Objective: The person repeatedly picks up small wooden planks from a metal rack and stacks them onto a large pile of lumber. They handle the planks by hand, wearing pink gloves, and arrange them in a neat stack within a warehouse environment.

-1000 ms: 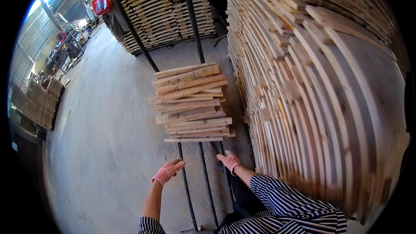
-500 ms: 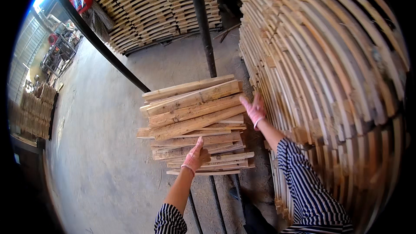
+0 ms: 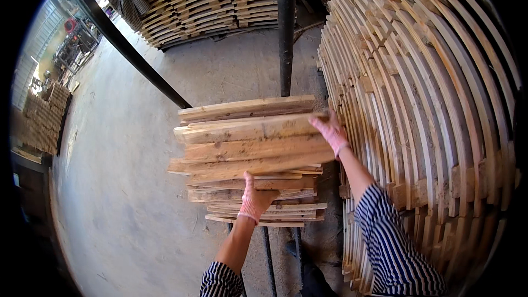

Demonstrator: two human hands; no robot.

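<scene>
Several rough wooden boards [image 3: 247, 150] lie side by side, with shorter slats [image 3: 264, 207] layered beneath and nearer to me. My right hand [image 3: 331, 135], in a pink glove, grips the boards' right end; its thumb shows on top and the other fingers are partly hidden. At the near edge of the boards is my left hand [image 3: 257, 199], also pink-gloved. Its thumb points away from me and touches the nearest board, while the fingers reach right, apart from the thumb, over the lower slats. A separate pale board [image 3: 247, 108] lies along the far side.
A tall stack of wooden slats [image 3: 396, 88] rises close on my right. Another stack [image 3: 203, 5] stands at the back. Dark metal posts [image 3: 286, 38] rise behind the boards, one slanting left. Concrete floor [image 3: 121, 159] extends to the left, with a smaller slat pile [image 3: 47, 118] beyond.
The upper boards, askew before, now lie more nearly parallel and reach farther right. My right hand has closed on their right end. My left thumb has come against the near board.
</scene>
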